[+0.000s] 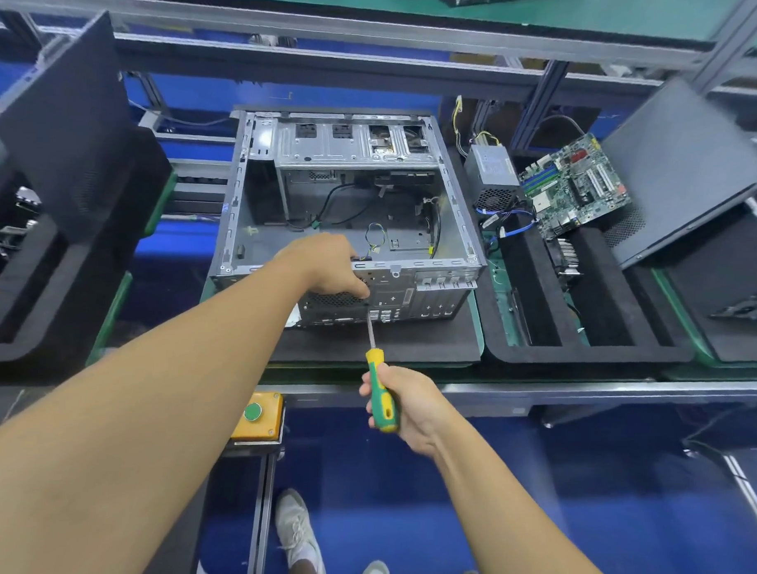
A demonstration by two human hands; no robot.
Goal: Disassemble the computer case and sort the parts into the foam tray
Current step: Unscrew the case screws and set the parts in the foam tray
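While gripping grey steel computer case [449, 275] with left hand [333, 267], green-yellow screwdriver [382, 394] in right hand [408, 404], risks tip slipping, gouging case's rear.

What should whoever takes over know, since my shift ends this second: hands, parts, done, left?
Left hand grips the computer case at its rear edge. Right hand holds the screwdriver, tip against the case's rear panel.
The case lies open on a black mat. The motherboard and power supply lie at the far end of the foam tray to its right.
Done: case opened, board and supply out.
Left: rear-panel work. Cables and drive cage are still in the case.
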